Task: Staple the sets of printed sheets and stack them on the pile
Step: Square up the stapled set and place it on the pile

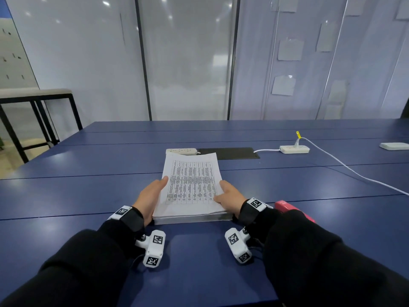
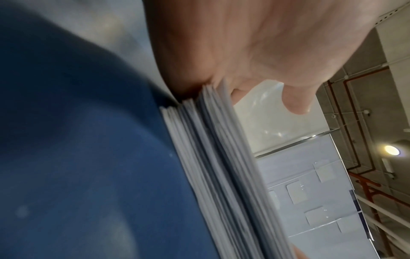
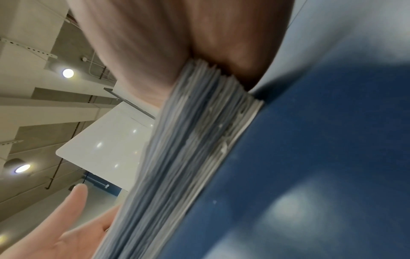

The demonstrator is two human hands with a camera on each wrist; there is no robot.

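On the near part of a blue table (image 1: 88, 191) lies a thick pile (image 1: 191, 196) of white sheets, its top page printed with a dense grid table. The left hand (image 1: 150, 196) and right hand (image 1: 230, 196) flank its sides, fingers fairly straight against the edges. A pink stapler (image 1: 292, 209) lies just right.

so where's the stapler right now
In the head view the pink stapler lies on the blue table, just right of the right hand, partly hidden by that sleeve.

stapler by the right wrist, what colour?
Pink. The stapler lies on the blue table, partly hidden by the right sleeve; the head view shows it best.
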